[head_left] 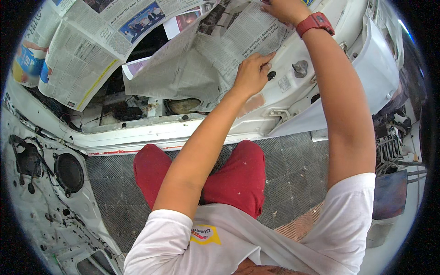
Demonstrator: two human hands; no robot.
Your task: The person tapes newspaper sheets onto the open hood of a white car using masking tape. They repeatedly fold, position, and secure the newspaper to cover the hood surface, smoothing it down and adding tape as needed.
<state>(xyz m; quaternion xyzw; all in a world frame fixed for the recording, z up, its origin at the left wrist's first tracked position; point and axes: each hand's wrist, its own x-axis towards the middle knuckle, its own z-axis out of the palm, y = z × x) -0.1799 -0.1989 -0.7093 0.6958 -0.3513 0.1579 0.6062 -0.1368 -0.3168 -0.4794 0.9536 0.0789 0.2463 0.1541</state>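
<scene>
My left hand [253, 73] lies on the edge of a sheet of newspaper [229, 50] that covers part of a white car body. Its index finger is stretched along the paper's border and its thumb is apart below, near a round black plug [272, 75] in the white door frame [286, 68]. Farther up, at the top edge of the view, my right hand [286, 11] is at the same border of paper and frame. The picture's edge cuts off part of its fingers, so its grip is unclear. A red watch [316, 24] is on the right wrist.
More newspaper [91, 50] drapes over the upper left. Below it runs the white door sill [137, 137]. A stripped door [41, 201] with a round speaker [68, 174] stands at left. White sheeting [366, 68] hangs at right. Grey ribbed matting [293, 169] covers the floor.
</scene>
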